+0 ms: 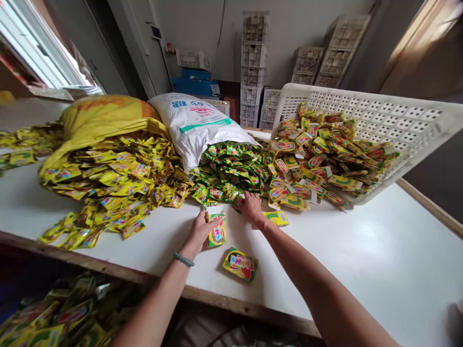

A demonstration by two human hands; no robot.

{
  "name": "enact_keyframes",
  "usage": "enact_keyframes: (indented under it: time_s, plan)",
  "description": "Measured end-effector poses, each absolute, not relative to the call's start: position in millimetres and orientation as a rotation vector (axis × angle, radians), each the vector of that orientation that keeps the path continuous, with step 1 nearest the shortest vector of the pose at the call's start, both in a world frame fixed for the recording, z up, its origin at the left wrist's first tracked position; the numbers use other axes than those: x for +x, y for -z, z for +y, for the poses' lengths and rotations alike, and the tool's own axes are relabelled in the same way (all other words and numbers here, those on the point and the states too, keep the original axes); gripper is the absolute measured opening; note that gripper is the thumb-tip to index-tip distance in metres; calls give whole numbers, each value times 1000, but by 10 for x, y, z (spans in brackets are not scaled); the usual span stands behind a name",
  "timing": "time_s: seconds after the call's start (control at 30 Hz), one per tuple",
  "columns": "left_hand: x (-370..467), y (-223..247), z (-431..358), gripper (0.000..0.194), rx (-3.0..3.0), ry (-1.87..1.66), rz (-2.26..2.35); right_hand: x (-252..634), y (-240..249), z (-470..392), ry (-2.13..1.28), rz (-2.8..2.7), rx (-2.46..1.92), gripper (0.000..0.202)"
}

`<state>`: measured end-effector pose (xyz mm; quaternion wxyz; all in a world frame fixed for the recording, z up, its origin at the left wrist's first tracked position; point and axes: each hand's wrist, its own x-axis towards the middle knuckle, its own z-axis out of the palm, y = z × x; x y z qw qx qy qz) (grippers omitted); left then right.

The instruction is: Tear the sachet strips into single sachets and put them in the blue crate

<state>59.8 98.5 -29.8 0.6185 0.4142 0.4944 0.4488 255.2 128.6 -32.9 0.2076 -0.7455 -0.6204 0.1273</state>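
My left hand [201, 231], with a bead bracelet on its wrist, is closed around a small yellow and green carton [217, 232]. The carton's white end flap stands open at the far end. At the front edge of a heap of green packets [237, 166], my right hand [251, 208] has its fingers curled down on a green packet; the fingertips are partly hidden. Nearer to me a closed-looking carton [240, 264] lies on the white table [155, 258]. Beside my right wrist lies another yellow carton [277, 218].
A yellow sack [108, 113] spills yellow packets [119, 166] at left. A white sack [202, 120] lies behind the green heap. At right, a tipped white plastic crate [405, 115] spills cartons [318, 149]. Stacked crates [253, 65] stand by the wall. More packages [68, 313] lie below the table edge.
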Motion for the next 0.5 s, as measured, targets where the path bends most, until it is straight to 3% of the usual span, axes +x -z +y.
enact_keyframes:
  time_s: [0.13,0.33,0.5]
  plan:
    - [374,246,912,58,1079,-942,1170,2529,359,1083,-535,-1567,-1836,15]
    - [280,195,762,47,1353,-846,1173,2326,94,915,-1043,-1367,-1199,38]
    - [144,168,673,42,1375,-864,1027,2117,-248,963,-1086,-1855,-1308,20]
